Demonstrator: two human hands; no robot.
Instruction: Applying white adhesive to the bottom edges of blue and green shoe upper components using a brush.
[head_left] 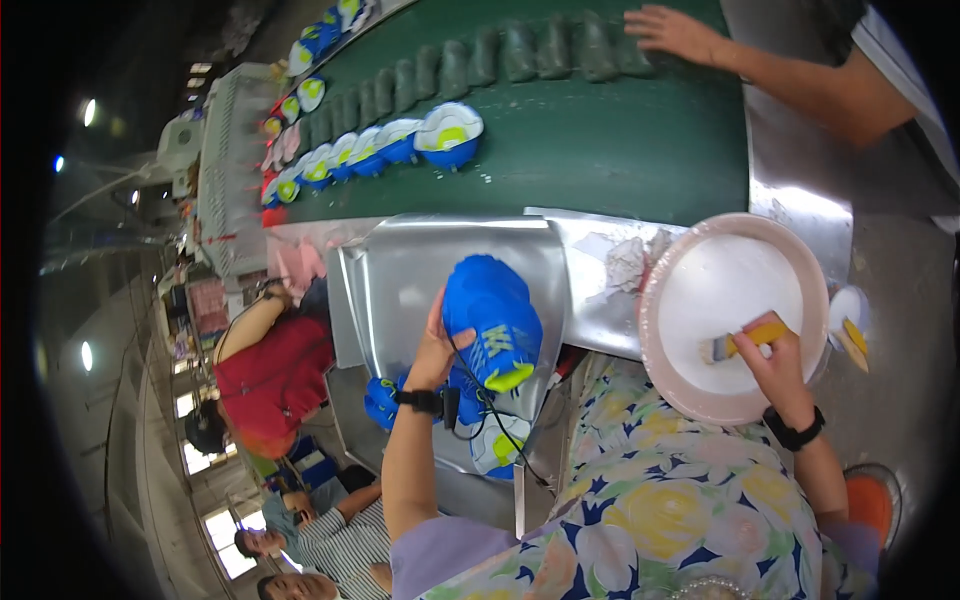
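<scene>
My left hand (437,345) is closed on a blue shoe upper (490,300) with a lime-green end, held over a metal tray (420,255). In my right hand (780,375) is a paintbrush (755,337) with a yellow handle. Its bristles point into a round pink basin (655,345) of white liquid (725,280); whether they touch the liquid I cannot tell. Below my left hand, more blue uppers (385,400) lie in the tray, beside a white, blue and lime one (497,445).
Ahead, a green conveyor belt (600,150) carries a row of blue-and-white uppers (448,135) and a row of dark, foot-shaped pieces (520,52). Another person's hand (680,35) reaches over it. A second yellow brush (855,340) rests right of the basin. A person in red (275,385) is at left.
</scene>
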